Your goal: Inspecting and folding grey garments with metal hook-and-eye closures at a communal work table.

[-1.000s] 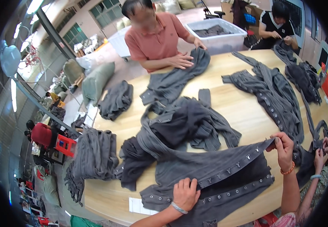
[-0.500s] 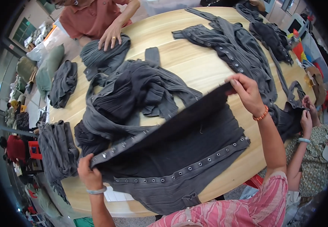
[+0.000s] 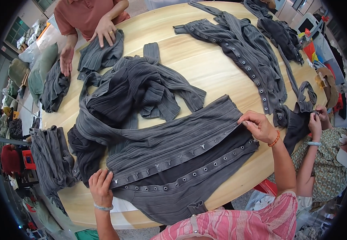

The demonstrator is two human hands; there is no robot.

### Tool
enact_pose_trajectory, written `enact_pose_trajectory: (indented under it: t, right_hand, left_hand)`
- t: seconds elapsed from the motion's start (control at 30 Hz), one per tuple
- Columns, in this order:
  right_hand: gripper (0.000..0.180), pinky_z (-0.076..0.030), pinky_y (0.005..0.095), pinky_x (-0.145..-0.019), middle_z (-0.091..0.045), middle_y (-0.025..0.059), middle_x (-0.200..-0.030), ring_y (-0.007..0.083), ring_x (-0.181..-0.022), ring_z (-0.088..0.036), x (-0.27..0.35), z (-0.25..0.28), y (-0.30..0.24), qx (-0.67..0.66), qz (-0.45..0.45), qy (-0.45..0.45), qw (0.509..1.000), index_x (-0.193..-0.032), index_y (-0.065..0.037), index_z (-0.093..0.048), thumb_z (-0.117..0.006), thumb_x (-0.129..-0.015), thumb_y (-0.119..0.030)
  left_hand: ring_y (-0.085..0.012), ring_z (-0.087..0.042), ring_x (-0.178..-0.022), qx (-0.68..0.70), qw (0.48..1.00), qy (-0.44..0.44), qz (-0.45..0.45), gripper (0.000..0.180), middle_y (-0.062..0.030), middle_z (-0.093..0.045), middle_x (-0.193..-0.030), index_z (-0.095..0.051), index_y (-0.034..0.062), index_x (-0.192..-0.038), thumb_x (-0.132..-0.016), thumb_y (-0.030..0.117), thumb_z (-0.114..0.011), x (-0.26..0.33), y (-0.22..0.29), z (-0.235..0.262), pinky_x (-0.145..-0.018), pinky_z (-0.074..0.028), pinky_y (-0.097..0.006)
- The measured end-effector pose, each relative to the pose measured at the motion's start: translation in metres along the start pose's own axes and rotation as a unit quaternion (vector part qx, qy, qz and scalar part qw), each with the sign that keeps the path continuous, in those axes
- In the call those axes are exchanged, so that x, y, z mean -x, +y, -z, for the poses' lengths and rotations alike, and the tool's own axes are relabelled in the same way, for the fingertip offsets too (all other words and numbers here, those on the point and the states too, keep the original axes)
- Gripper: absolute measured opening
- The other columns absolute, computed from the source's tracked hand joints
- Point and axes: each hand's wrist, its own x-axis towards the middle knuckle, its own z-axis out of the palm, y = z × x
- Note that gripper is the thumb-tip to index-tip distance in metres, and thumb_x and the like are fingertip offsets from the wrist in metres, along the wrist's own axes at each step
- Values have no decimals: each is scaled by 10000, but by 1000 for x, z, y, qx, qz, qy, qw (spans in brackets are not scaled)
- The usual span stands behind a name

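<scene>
A dark grey ribbed garment (image 3: 173,138) lies spread on the table in front of me. One front edge carries a strip of metal hooks (image 3: 169,162), and the facing edge has a row of metal eyelets (image 3: 194,174). The two edges lie apart, with the darker inside showing between them. My left hand (image 3: 100,188) pinches the left end of the hook strip. At its right end, my right hand (image 3: 258,125) grips the same strip between thumb and fingers. A small loop of cloth (image 3: 197,207) sits on the lower panel near me.
Heaped grey garments (image 3: 129,88) lie just beyond, and a folded stack (image 3: 51,160) sits at left. More eyelet garments (image 3: 241,60) cover the far right of the wooden table (image 3: 161,40). Across, a person's hand (image 3: 105,31) presses a folded garment; another person's hands (image 3: 316,120) work at right.
The hook-strip panel has come down from its raised, tilted position and now lies flat, outside up, near the eyelet row. My right hand has lowered. The person across has spread a second hand.
</scene>
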Motion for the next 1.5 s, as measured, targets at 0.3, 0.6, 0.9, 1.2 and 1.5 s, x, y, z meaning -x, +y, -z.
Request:
enact_pose_trajectory:
  t: [0.3, 0.6, 0.9, 1.2, 1.5]
  right_hand:
    - [117, -471, 406, -950, -669, 102, -994, 278, -1050, -592, 17, -4, 11, 103, 105, -9, 989, -894, -26, -687, -624, -796, -15]
    - [201, -466, 386, -890, -618, 85, -1102, 288, -1043, -556, -56, -27, -10, 284, 157, 194, 926, -979, -89, -678, -739, -797, -150]
    - [112, -409, 375, -923, -631, 35, -1061, 250, -1040, -566, -90, -34, 11, 289, 204, 90, 931, -916, -118, -653, -680, -817, -74]
    - [175, -404, 390, -881, -614, 68, -1043, 266, -1024, -555, -98, -31, -6, 310, 209, 69, 925, -904, -98, -620, -719, -761, -72]
    - [130, -359, 442, -961, -571, 104, -1040, 298, -1077, -512, -83, -49, 13, 367, 138, 226, 892, -862, -78, -576, -665, -771, -52]
  left_hand:
    - [-358, -567, -1175, 24, 1000, -12, 1, 439, -158, -640, -1210, -692, 43, -1094, -686, -58, -565, 10, -8, -8, -1012, -412, -470]
    - [-445, -318, -1407, 106, 978, -177, 6, 709, -236, -387, -1492, -525, 64, -1365, -738, 272, -785, -27, 55, 29, -1143, -225, -567]
    - [-356, -375, -1394, 153, 937, -154, -273, 605, -201, -437, -1462, -525, 86, -1356, -838, 346, -700, -99, 146, -54, -1143, -268, -511]
    - [-238, -547, -893, 153, 941, -78, -291, 314, -108, -556, -1018, -595, 32, -1106, -829, 179, -605, -138, 176, -66, -759, -426, -352]
    - [-303, -541, -887, 377, 889, -103, -239, 180, -130, -502, -941, -534, 29, -965, -798, 42, -598, -105, 211, -99, -752, -483, -386]
